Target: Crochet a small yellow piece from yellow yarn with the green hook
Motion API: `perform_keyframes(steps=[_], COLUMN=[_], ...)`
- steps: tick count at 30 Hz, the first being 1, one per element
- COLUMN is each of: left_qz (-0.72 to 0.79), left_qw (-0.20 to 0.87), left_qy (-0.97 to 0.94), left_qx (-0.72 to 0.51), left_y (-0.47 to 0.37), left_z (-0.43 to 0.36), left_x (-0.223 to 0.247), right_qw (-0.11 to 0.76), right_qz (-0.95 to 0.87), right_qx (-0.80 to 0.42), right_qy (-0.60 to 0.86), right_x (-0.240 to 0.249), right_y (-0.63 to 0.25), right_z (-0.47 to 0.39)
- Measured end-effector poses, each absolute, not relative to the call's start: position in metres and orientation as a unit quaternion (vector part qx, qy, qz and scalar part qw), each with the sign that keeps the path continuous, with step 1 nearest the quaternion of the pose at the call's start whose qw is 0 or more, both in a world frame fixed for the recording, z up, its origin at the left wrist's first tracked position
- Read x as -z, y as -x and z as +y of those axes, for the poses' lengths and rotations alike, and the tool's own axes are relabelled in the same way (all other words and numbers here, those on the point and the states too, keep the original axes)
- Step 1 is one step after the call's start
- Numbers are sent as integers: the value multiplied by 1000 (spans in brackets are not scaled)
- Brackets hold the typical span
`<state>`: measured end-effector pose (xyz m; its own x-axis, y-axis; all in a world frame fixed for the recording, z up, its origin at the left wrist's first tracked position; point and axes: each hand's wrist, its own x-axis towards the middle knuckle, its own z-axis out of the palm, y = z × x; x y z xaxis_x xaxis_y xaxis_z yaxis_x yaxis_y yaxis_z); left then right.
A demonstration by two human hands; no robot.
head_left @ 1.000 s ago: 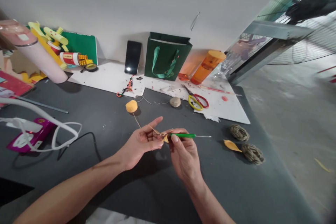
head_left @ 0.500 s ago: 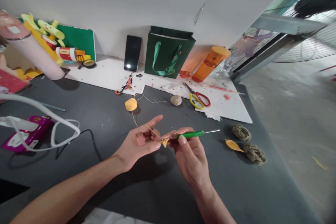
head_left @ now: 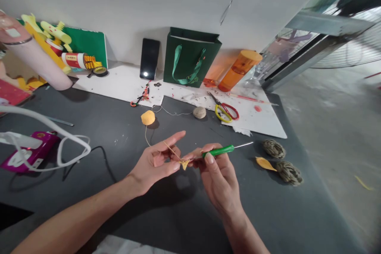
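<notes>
Between thumb and fingers, my left hand [head_left: 156, 162] pinches a small yellow crochet piece [head_left: 185, 164]. Yellow yarn runs over its raised index finger and back to a yellow yarn ball [head_left: 148, 118] on the table. A crochet hook with a green handle [head_left: 218, 151] is gripped in my right hand [head_left: 218, 178]. The hook's working tip is at the crochet piece, its exact catch too small to make out; a bare metal end points right. Right of my hand lie a finished-looking yellow leaf shape [head_left: 265, 163] and two grey-green yarn bundles [head_left: 274, 149].
Behind my hands are a beige yarn ball [head_left: 199, 112] and scissors [head_left: 226, 112] on a white board [head_left: 262, 121]. A phone [head_left: 149, 59], a green paper bag [head_left: 190, 59] and an orange bottle [head_left: 240, 70] stand at the wall. A purple power strip [head_left: 44, 149] with white cables lies left.
The hook's handle has shifted slightly right and its bare end tilts up more. The crochet piece has moved a little left and down with my left fingertips.
</notes>
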<state>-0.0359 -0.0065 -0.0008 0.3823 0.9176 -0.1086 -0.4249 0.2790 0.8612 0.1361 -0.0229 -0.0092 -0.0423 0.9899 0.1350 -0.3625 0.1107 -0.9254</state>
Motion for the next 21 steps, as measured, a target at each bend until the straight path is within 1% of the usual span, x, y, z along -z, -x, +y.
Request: perform_keyframes(steps=[12, 21], left_qz=[315, 308], left_qw=[739, 733], left_qy=[-384, -398], left_qx=[-455, -457], left_y=[36, 36], left_z=[-7, -8], left_x=[2, 0], right_qw=[590, 602], right_qz=[-501, -491], right_qx=[-528, -514], right_qy=[350, 364], right_x=[18, 14], right_y=[-143, -141], right_z=[-26, -28])
